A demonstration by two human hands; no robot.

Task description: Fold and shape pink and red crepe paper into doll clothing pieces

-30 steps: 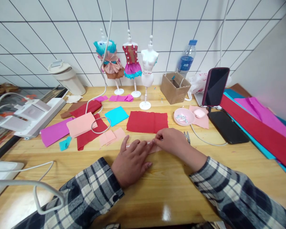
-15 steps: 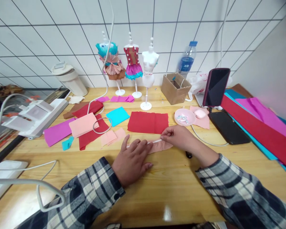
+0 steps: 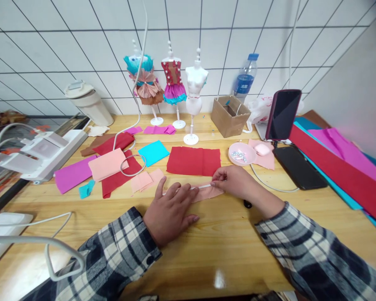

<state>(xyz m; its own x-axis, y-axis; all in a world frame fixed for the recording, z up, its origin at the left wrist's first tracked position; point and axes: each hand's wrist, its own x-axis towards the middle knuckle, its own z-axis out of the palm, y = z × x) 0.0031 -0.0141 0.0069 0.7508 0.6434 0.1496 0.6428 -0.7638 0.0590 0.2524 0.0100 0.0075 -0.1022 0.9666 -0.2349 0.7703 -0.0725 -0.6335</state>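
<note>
My left hand (image 3: pixel 172 209) lies flat with fingers spread over a pale pink strip of crepe paper (image 3: pixel 207 193), pressing it to the wooden table. A narrow white strip, which looks like double-sided tape (image 3: pixel 204 186), runs along the pink piece's upper edge and passes under the left fingers. At its right end, the thumb and forefinger of my right hand (image 3: pixel 230 179) pinch the white strip; the fingertips partly cover it. Just beyond both hands is a red crepe paper rectangle (image 3: pixel 194 161), apart from the pink piece.
Three mini mannequins stand behind, including a bare white one (image 3: pixel 194 90). A pink bowl of beads (image 3: pixel 242 154), a cardboard box (image 3: pixel 230 117) and a black phone (image 3: pixel 301 167) are right. Folded paper pieces (image 3: pixel 108 164) and a metal ring (image 3: pixel 133 164) lie left.
The view has shifted very slightly, so everything appears a little further left. Both hands keep the same places on the pink paper and the white strip.
</note>
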